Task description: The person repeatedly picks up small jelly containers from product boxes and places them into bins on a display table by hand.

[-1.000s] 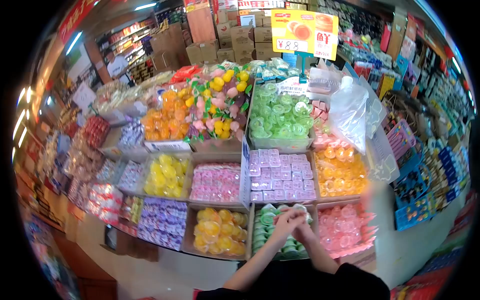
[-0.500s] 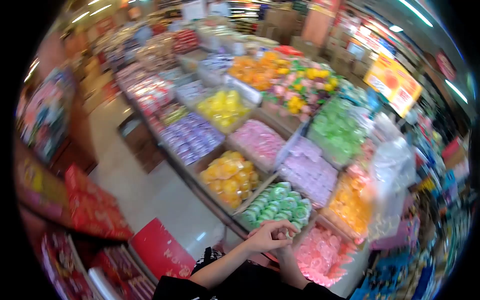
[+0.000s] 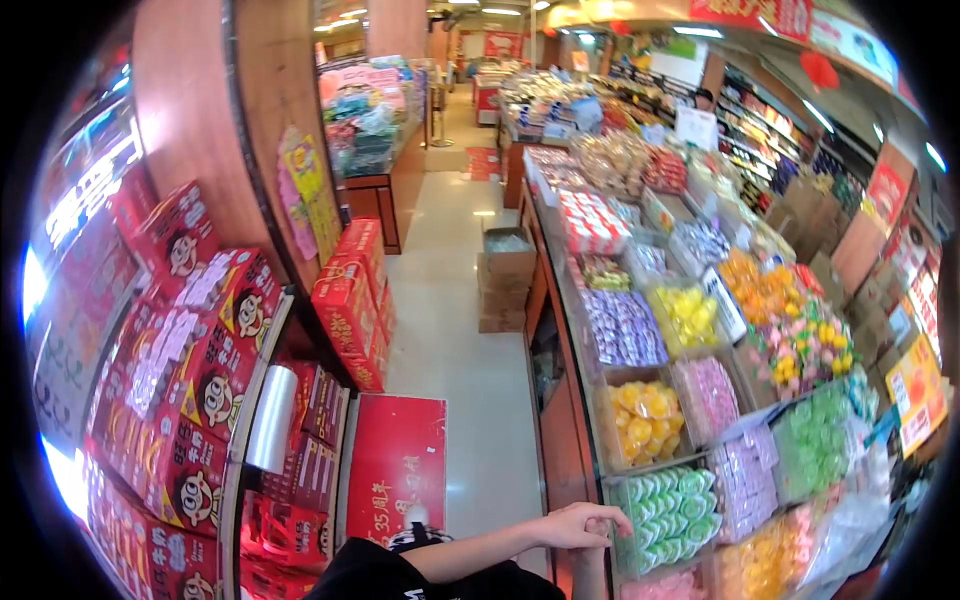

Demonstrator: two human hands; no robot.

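Note:
My left hand (image 3: 583, 524) reaches across from the left, its fingers loosely bent and apart, with no object visible in them. Under it is my right hand (image 3: 592, 562); its fingers are hidden, and the two hands touch or overlap. Just right of them is a clear bin of green-and-white wrapped packs (image 3: 670, 515), the nearest goods. Pink packs (image 3: 665, 585) lie below it at the bottom edge. Behind it stands a bin of orange-yellow packs (image 3: 645, 418), and to its right are pale purple packs (image 3: 747, 480).
The display counter (image 3: 570, 420) runs along my right. An aisle floor (image 3: 460, 350) leads forward, with stacked cardboard boxes (image 3: 505, 285) beside the counter. On my left are red milk cartons (image 3: 200, 400), red gift boxes (image 3: 352, 305) and a red floor mat (image 3: 400, 465).
My view has swung left, from over the counter to along the aisle. The bins now appear further right in the picture. My hands remain together near the green-and-white packs.

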